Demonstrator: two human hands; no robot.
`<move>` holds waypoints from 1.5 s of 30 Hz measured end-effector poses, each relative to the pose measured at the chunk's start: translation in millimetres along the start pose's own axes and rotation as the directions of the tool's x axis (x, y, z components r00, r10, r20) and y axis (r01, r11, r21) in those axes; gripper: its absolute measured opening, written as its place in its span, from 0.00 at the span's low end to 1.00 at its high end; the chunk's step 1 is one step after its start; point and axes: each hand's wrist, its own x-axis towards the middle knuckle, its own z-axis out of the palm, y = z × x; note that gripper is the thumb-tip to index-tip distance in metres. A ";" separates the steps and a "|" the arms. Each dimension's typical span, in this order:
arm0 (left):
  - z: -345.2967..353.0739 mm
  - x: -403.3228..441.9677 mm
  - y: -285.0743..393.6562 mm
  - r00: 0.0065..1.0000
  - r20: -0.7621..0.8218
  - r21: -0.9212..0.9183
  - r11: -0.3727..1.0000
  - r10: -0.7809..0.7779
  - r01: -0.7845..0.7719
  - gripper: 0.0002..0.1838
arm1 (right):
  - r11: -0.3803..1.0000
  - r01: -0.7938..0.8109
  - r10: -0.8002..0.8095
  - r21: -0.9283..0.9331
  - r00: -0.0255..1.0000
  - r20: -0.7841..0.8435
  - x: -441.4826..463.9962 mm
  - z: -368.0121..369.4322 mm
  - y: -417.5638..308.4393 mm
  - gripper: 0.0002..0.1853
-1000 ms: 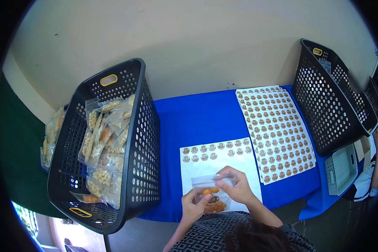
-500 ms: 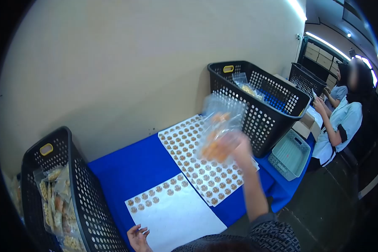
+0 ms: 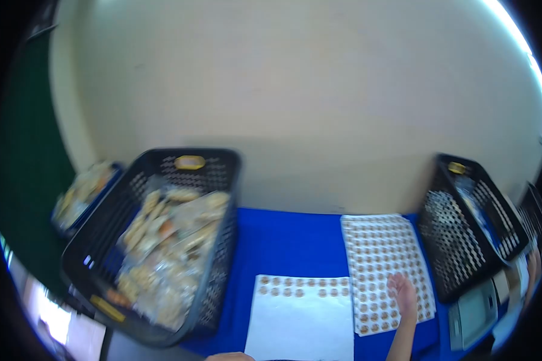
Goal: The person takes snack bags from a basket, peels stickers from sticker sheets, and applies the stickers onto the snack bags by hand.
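My right hand (image 3: 404, 295) is over the full sticker sheet (image 3: 379, 240), fingers loosely bent and slightly apart, with nothing visible in it. Round brown stickers cover that sheet in rows. Only the back of my left hand (image 3: 230, 357) shows at the bottom edge, by the lower left corner of a mostly bare sticker sheet (image 3: 301, 325); its fingers are hidden. Two rows of stickers run along the top of this sheet. To the left, a large black basket (image 3: 220, 265) holds many clear bags of snacks (image 3: 168, 259).
Another black basket (image 3: 451, 240) stands at the right with bags inside. A grey-green tray (image 3: 473, 319) sits in front of it. Blue cloth (image 3: 289, 240) covers the table against the wall. At far left is a smaller blue container (image 3: 90, 207) of bags. Part of a person's arm (image 3: 533, 271) shows at the right edge.
My view has swung left. The bag of orange snacks that was in my right hand is out of it, and where it lies is unclear. My left hand is now mostly out of frame.
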 end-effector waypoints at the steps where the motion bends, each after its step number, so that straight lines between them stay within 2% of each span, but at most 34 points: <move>1: -14.4 5.5 18.9 0.996 0.072 0.102 0.993 0.048 -0.055 0.12 | 0.992 -0.089 0.093 -0.091 0.995 0.041 -1.1 15.9 25.9 0.17; 2: -28.6 9.0 36.2 0.984 0.158 0.200 0.973 0.082 -0.113 0.12 | 0.969 -0.159 0.175 -0.187 0.982 0.072 -9.4 41.7 45.8 0.16; 4: -56.9 3.2 47.3 0.988 0.147 0.415 0.910 -0.055 -0.011 0.11 | 0.908 -0.313 0.349 -0.280 0.933 0.087 -25.0 92.6 74.0 0.15; 6: -78.5 31.6 68.5 0.973 -0.172 0.572 0.789 -0.153 0.225 0.08 | 0.859 -0.353 0.444 -0.370 0.875 0.195 -34.8 127.5 101.4 0.13; 7: -94.5 41.5 63.0 0.951 -0.278 0.696 0.654 -0.138 0.298 0.09 | 0.836 -0.293 0.460 -0.465 0.836 0.300 -40.3 140.1 111.2 0.14; 8: -115.1 42.6 44.6 0.945 -0.287 0.765 0.557 -0.155 0.323 0.08 | 0.805 -0.225 0.483 -0.549 0.786 0.385 -52.4 147.2 118.7 0.15; 9: -137.3 40.9 22.6 0.942 -0.287 0.889 0.318 -0.171 0.329 0.09 | 0.806 -0.214 0.510 -0.552 0.725 0.463 -63.4 160.9 121.3 0.16; 10: -158.2 35.8 -1.9 0.922 -0.267 0.945 0.110 -0.281 0.307 0.10 | 0.805 -0.206 0.535 -0.557 0.658 0.530 -71.7 173.2 120.6 0.17; 11: -179.0 29.7 -27.0 0.882 -0.267 0.964 -0.093 -0.389 0.250 0.11 | 0.800 -0.077 0.505 -0.595 0.623 0.598 -70.3 175.8 129.7 0.18; 12: -197.1 19.9 -57.5 0.791 -0.330 0.943 -0.212 -0.516 0.256 0.13 | 0.786 0.055 0.476 -0.616 0.581 0.660 -67.2 171.9 144.6 0.19; 13: -212.8 12.8 -84.6 0.679 -0.395 0.916 -0.322 -0.619 0.239 0.15 | 0.783 0.100 0.471 -0.615 0.551 0.689 -63.5 166.4 158.8 0.19; 15: -233.4 31.1 -117.4 0.194 -0.474 0.830 -0.361 -0.859 0.425 0.17 | 0.728 0.191 0.495 -0.658 0.516 0.699 -54.8 160.8 166.2 0.18; 16: -236.9 31.4 -128.9 0.201 -0.472 0.829 -0.355 -0.859 0.432 0.17 | 0.722 0.197 0.497 -0.663 0.520 0.695 -50.9 154.8 167.4 0.18; 18: -244.6 34.5 -140.2 0.165 -0.438 0.890 -0.399 -0.884 0.222 0.18 | 0.719 0.178 0.486 -0.672 0.562 0.669 -41.8 156.3 165.8 0.18; 19: -243.6 32.6 -148.7 0.161 -0.422 0.902 -0.396 -0.892 0.174 0.18 | 0.707 0.182 0.486 -0.683 0.577 0.657 -40.0 152.4 164.4 0.19; 22: -241.7 21.6 -168.2 0.179 -0.399 0.915 -0.380 -0.899 0.132 0.17 | 0.732 0.164 0.456 -0.661 0.603 0.655 -41.0 142.4 161.0 0.19; 26: -242.9 8.1 -179.9 0.299 -0.425 0.904 -0.389 -0.854 0.176 0.17 | 0.716 0.117 0.484 -0.688 0.627 0.611 -47.8 138.0 163.1 0.19; 29: -263.4 22.5 -162.2 0.482 -0.528 0.845 -0.376 -0.699 0.381 0.17 | 0.726 0.062 0.496 -0.685 0.643 0.584 -48.7 135.0 167.1 0.19; 30: -277.3 27.7 -157.0 0.522 -0.487 0.847 -0.233 -0.700 0.478 0.11 | 0.726 0.045 0.503 -0.686 0.645 0.575 -47.7 131.0 168.6 0.19; 31: -281.9 31.6 -143.3 0.665 -0.462 0.854 -0.093 -0.586 0.511 0.07 | 0.759 0.042 0.480 -0.650 0.639 0.602 -44.6 126.5 171.0 0.19; 32: -288.5 38.7 -130.2 0.701 -0.433 0.865 -0.041 -0.567 0.501 0.07 | 0.793 0.042 0.449 -0.608 0.634 0.630 -48.6 134.5 162.8 0.19; 33: -294.6 47.5 -117.7 0.736 -0.403 0.874 0.010 -0.544 0.486 0.07 | 0.753 0.157 0.408 -0.639 0.651 0.641 -54.5 138.5 148.4 0.18; 34: -289.3 59.5 -90.2 0.752 -0.437 0.842 0.068 -0.494 0.535 0.07 | 0.758 0.145 0.405 -0.635 0.659 0.634 -55.5 138.5 147.3 0.18; 35: -281.7 72.5 -62.4 0.789 -0.443 0.856 0.062 -0.425 0.513 0.08 | 0.748 0.123 0.416 -0.652 0.678 0.605 -54.0 135.8 146.7 0.18; 36: -270.3 83.3 -34.8 0.803 -0.477 0.828 0.123 -0.358 0.547 0.08 | 0.736 0.101 0.427 -0.669 0.698 0.575 -53.4 134.5 144.6 0.18; 37: -268.5 89.5 -18.4 0.854 -0.426 0.826 0.257 -0.299 0.502 0.08 | 0.694 -0.045 0.525 -0.718 0.714 0.463 -57.9 140.1 128.6 0.17; 38: -250.3 96.5 8.1 0.901 -0.379 0.837 0.338 -0.211 0.431 0.07 | 0.697 -0.059 0.524 -0.715 0.722 0.451 -58.0 144.4 120.1 0.17; 39: -234.8 100.2 26.8 0.909 -0.380 0.829 0.374 -0.168 0.416 0.07 | 0.670 -0.019 0.500 -0.743 0.751 0.431 -59.1 146.3 113.3 0.19; 40: -215.3 104.6 44.7 0.936 -0.336 0.868 0.351 -0.101 0.350 0.06 | 0.638 0.017 0.476 -0.770 0.777 0.411 -62.3 143.0 110.7 0.20; 41: -195.8 106.9 57.0 0.965 -0.263 0.905 0.343 -0.011 0.251 0.04 | 0.644 0.046 0.439 -0.763 0.795 0.419 -58.1 133.7 118.7 0.18; 42: -173.5 108.2 68.7 0.973 -0.227 0.923 0.326 0.032 0.204 0.04 | 0.646 0.027 0.442 -0.763 0.801 0.403 -62.1 133.3 115.5 0.18; 43: -151.1 107.9 77.1 0.979 -0.189 0.939 0.307 0.074 0.158 0.04 | 0.660 0.085 0.395 -0.746 0.806 0.441 -63.3 138.9 106.9 0.18; 44: -130.9 104.8 79.3 0.982 -0.168 0.936 0.326 0.091 0.130 0.05 | 0.670 0.143 0.347 -0.728 0.807 0.478 -63.9 145.4 97.5 0.19; 45: -105.3 100.7 82.7 0.975 -0.216 0.925 0.330 0.055 0.187 0.07 | 0.689 0.114 0.360 -0.715 0.803 0.475 -67.0 152.6 87.0 0.19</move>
